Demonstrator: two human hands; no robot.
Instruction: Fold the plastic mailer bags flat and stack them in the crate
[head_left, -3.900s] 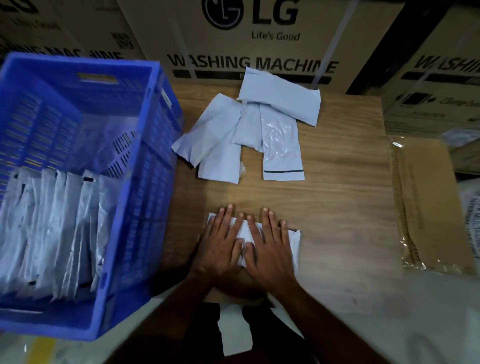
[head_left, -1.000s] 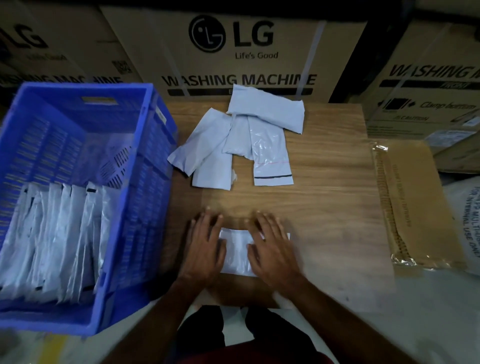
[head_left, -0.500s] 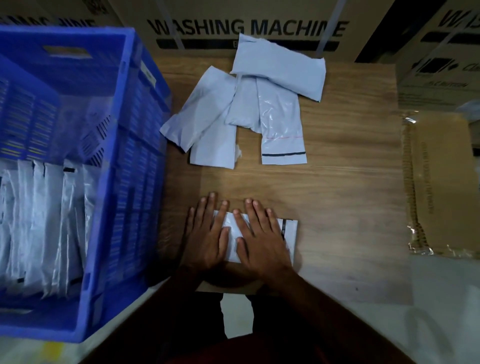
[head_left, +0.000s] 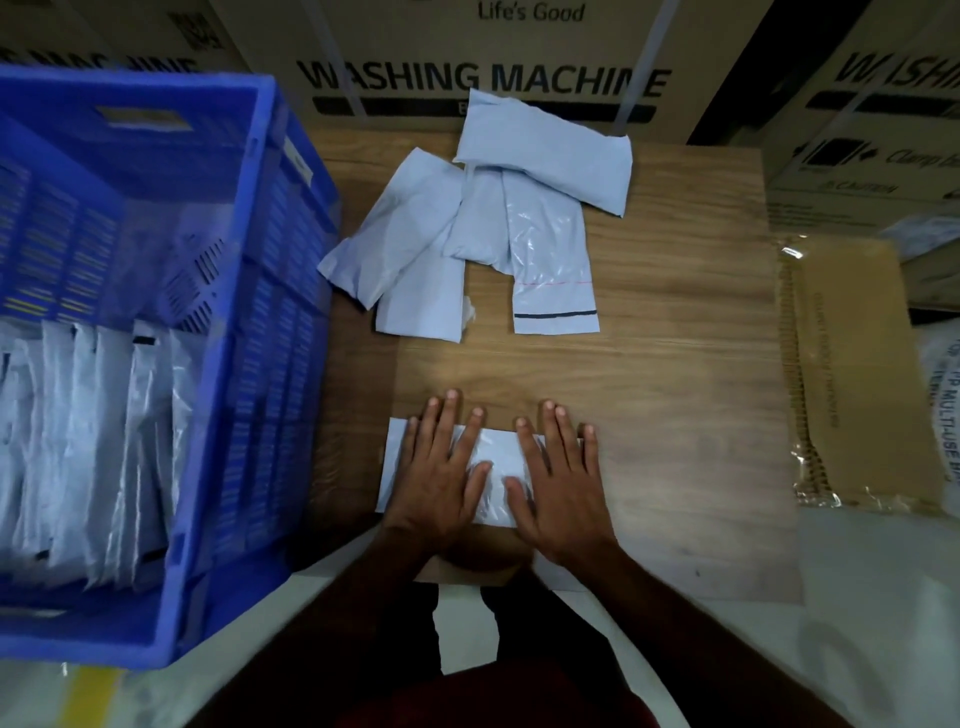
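Crate (head_left: 156, 364) at left holds folded bags (head_left: 88, 447) standing on edge. Left hand (head_left: 441, 478) and right hand (head_left: 561, 488) lie flat, fingers straight and spread, pressing a mailer (head_left: 493, 467) onto the surface (head_left: 675, 415). Loose mailers (head_left: 483, 218) lie behind

Both hands, left (head_left: 441, 478) and right (head_left: 558, 488), flat on folded mailer (head_left: 496, 457), table (head_left: 675, 415).

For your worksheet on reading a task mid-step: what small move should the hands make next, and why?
Probably lift the folded mailer and carry it left into the blue crate. Both the left hand and right hand press flat on it, and folded bags already stand there.
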